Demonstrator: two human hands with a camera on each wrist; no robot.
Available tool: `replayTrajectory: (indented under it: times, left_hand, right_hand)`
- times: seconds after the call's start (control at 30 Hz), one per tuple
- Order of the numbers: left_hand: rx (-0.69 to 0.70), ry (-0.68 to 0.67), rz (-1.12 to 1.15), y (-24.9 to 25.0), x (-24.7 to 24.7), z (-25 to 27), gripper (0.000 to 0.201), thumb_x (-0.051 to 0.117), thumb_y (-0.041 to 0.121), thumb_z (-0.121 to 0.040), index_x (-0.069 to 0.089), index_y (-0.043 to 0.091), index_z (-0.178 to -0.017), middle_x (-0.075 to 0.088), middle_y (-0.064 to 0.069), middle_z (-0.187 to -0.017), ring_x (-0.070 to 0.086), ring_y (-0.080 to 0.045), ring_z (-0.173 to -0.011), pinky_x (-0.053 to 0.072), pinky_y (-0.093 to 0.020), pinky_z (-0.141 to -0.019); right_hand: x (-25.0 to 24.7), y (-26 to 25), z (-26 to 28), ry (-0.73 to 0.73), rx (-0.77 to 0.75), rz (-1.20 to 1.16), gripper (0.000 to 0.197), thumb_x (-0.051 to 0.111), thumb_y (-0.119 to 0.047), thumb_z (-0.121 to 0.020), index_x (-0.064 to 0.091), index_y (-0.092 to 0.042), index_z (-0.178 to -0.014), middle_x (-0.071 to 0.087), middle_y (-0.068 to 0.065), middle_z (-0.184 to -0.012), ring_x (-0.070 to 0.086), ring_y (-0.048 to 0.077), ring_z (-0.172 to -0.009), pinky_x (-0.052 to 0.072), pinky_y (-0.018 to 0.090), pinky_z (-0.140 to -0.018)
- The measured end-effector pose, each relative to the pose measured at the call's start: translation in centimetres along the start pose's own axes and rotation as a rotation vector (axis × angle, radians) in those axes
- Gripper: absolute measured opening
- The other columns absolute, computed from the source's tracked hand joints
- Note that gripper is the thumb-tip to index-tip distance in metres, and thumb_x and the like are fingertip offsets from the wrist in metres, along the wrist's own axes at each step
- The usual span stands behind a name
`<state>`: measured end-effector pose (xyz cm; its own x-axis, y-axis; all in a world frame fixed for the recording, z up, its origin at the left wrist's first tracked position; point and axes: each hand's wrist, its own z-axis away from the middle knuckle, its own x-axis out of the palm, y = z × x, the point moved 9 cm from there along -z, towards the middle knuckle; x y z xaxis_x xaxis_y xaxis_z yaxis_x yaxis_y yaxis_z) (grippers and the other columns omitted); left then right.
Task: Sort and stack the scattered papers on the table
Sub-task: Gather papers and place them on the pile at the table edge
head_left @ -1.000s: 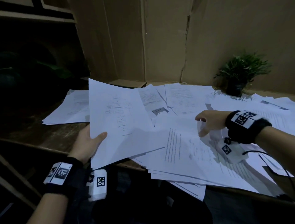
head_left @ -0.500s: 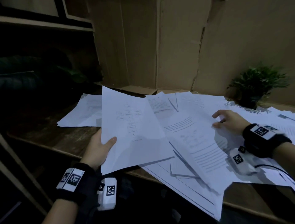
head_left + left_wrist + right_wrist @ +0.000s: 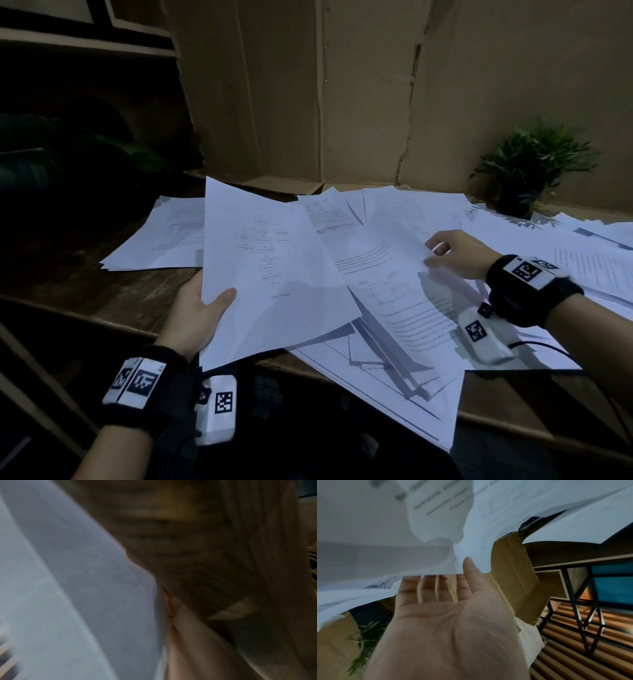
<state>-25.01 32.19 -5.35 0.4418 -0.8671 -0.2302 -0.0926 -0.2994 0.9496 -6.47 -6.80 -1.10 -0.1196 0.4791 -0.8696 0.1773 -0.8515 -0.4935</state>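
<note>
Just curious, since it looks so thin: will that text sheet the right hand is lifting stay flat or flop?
Probably floppy: the text sheet already bows where the right hand pinches its edge. Likely very light, since a thumb and fingers alone lift it. It may slide easily off the loose papers beneath.

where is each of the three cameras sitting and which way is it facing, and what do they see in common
Head: worn on the head, looking forward and down at the table; shows both forearms, the left hand holding a flowchart sheet and the right hand pinching a text sheet.
Left wrist: on the left wrist, looking along the hand; blurred, mostly paper and skin.
Right wrist: on the right wrist, looking along the palm at the fingers gripping the sheet's edge.
Shared: head and right wrist both show the potted plant and the cardboard.
</note>
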Motion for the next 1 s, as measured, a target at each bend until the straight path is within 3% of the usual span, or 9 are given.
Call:
replayTrajectory:
  times: [0.1, 0.27, 0.4, 0.57, 0.63, 0.7, 0.77, 0.9, 1.0]
  left_hand:
    - [0.003, 0.007, -0.008, -0.2, -0.1, -0.1, 0.030, 0.057, 0.007, -0.096, 0.058, 0.020, -0.124, 0.065, 0.014, -0.112, 0.062, -0.001, -0.101, 0.047, -0.019, -0.075]
    - [0.001, 0.005, -0.020, -0.5, -0.2, -0.3, 0.033, 0.058, 0.007, -0.097, 0.057, 0.016, -0.129, 0.066, 0.008, -0.114, 0.062, -0.005, -0.102, 0.047, -0.021, -0.077]
    - [-0.001, 0.020, -0.020, -0.6, -0.5, -0.4, 0.034, 0.057, 0.007, -0.097, 0.057, 0.012, -0.130, 0.066, 0.001, -0.116, 0.063, -0.013, -0.102, 0.047, -0.023, -0.076]
    - [-0.010, 0.029, -0.006, -0.7, -0.4, -0.3, 0.032, 0.057, 0.009, -0.097, 0.058, 0.016, -0.128, 0.067, 0.007, -0.113, 0.063, -0.013, -0.103, 0.048, -0.026, -0.079]
    - [-0.008, 0.036, -0.015, -0.7, -0.3, -0.3, 0.031, 0.058, 0.009, -0.097, 0.059, 0.017, -0.127, 0.067, 0.007, -0.113, 0.063, -0.012, -0.102, 0.048, -0.027, -0.079]
    - [0.000, 0.037, -0.025, -0.6, -0.2, -0.3, 0.031, 0.058, 0.009, -0.097, 0.059, 0.018, -0.127, 0.066, 0.007, -0.112, 0.063, -0.012, -0.102, 0.047, -0.026, -0.078]
    - [0.001, 0.033, -0.034, -0.5, -0.2, -0.3, 0.030, 0.058, 0.008, -0.097, 0.059, 0.019, -0.125, 0.066, 0.010, -0.110, 0.062, -0.010, -0.100, 0.046, -0.024, -0.076]
    - [0.003, 0.022, -0.038, -0.4, -0.2, -0.2, 0.031, 0.058, 0.008, -0.097, 0.059, 0.017, -0.126, 0.067, 0.008, -0.111, 0.063, -0.008, -0.100, 0.047, -0.023, -0.076]
    - [0.000, 0.020, -0.030, -0.4, -0.1, -0.1, 0.030, 0.058, 0.008, -0.097, 0.059, 0.019, -0.125, 0.067, 0.010, -0.111, 0.062, -0.004, -0.101, 0.047, -0.022, -0.076]
  right_hand:
    - [0.6, 1.5, 0.3, -0.141, 0.107, -0.038, 0.021, 0.069, -0.022, -0.092, 0.059, -0.004, -0.091, 0.062, 0.007, -0.074, 0.053, 0.025, -0.064, 0.044, 0.029, -0.059]
    - [0.5, 3.0, 1.3, -0.214, 0.169, -0.050, 0.026, 0.073, -0.018, -0.091, 0.059, -0.015, -0.113, 0.062, 0.010, -0.075, 0.055, 0.026, -0.066, 0.046, 0.031, -0.056]
    - [-1.2, 3.5, 1.4, -0.024, 0.124, -0.273, 0.025, 0.074, -0.009, -0.089, 0.064, -0.007, -0.112, 0.057, 0.003, -0.058, 0.048, 0.014, -0.046, 0.039, 0.026, -0.053]
    - [-2.8, 4.5, 1.8, 0.138, 0.107, -0.482, 0.020, 0.070, -0.004, -0.091, 0.062, -0.002, -0.109, 0.056, 0.000, -0.051, 0.044, 0.008, -0.036, 0.037, 0.018, -0.044]
    - [-3.4, 4.8, 1.9, 0.209, 0.105, -0.559, 0.020, 0.069, -0.002, -0.091, 0.062, 0.000, -0.109, 0.058, 0.008, -0.065, 0.049, 0.011, -0.044, 0.038, 0.018, -0.042]
    - [-4.1, 4.7, 2.0, 0.273, 0.088, -0.608, 0.014, 0.068, -0.001, -0.091, 0.065, 0.000, -0.105, 0.062, 0.015, -0.080, 0.053, 0.021, -0.061, 0.042, 0.024, -0.052]
    - [-4.8, 4.6, 1.9, 0.331, 0.071, -0.649, 0.006, 0.067, -0.001, -0.091, 0.066, -0.006, -0.093, 0.062, 0.014, -0.079, 0.053, 0.022, -0.065, 0.042, 0.026, -0.059]
    - [-5.2, 4.7, 1.5, 0.377, 0.063, -0.704, 0.013, 0.069, -0.003, -0.091, 0.067, -0.003, -0.103, 0.065, 0.013, -0.085, 0.059, 0.024, -0.076, 0.046, 0.030, -0.067]
    - [-5.0, 4.5, 1.2, 0.377, 0.065, -0.731, 0.009, 0.069, -0.001, -0.091, 0.067, -0.010, -0.091, 0.066, 0.010, -0.082, 0.061, 0.024, -0.079, 0.048, 0.033, -0.073]
